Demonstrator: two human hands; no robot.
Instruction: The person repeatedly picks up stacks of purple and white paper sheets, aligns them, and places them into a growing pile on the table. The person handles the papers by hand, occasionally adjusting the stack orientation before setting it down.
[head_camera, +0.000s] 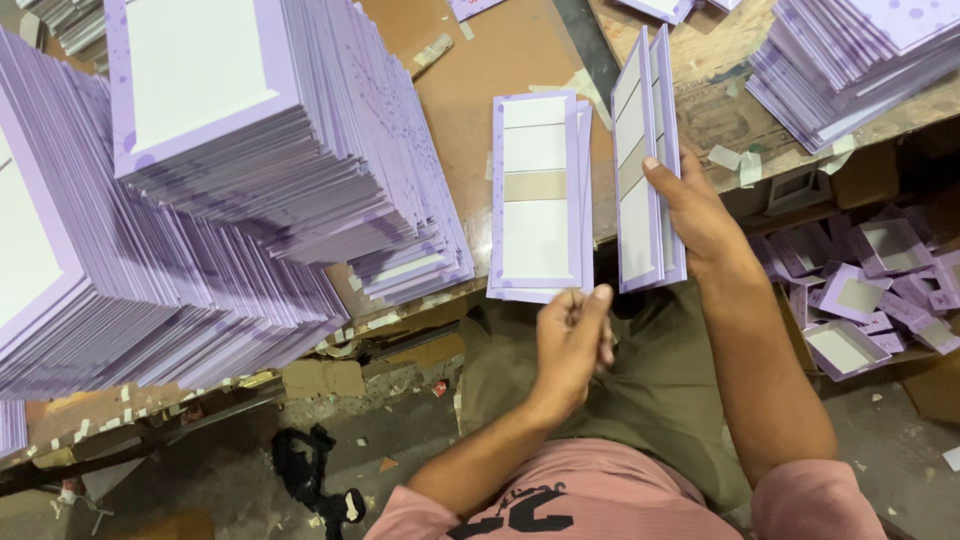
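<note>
Head view | right hand (700, 215) grips card strip (648, 170) | left hand (572, 340) pinches flat cards (538, 195) | tall stacks (230, 170) alongside

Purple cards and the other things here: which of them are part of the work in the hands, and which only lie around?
In the work:
- right hand holding a narrow card strip
- left hand at the small card pile

Lying around:
- tall card stacks
- folded small boxes on the floor
- paper scraps on the table
- black cloth
</note>
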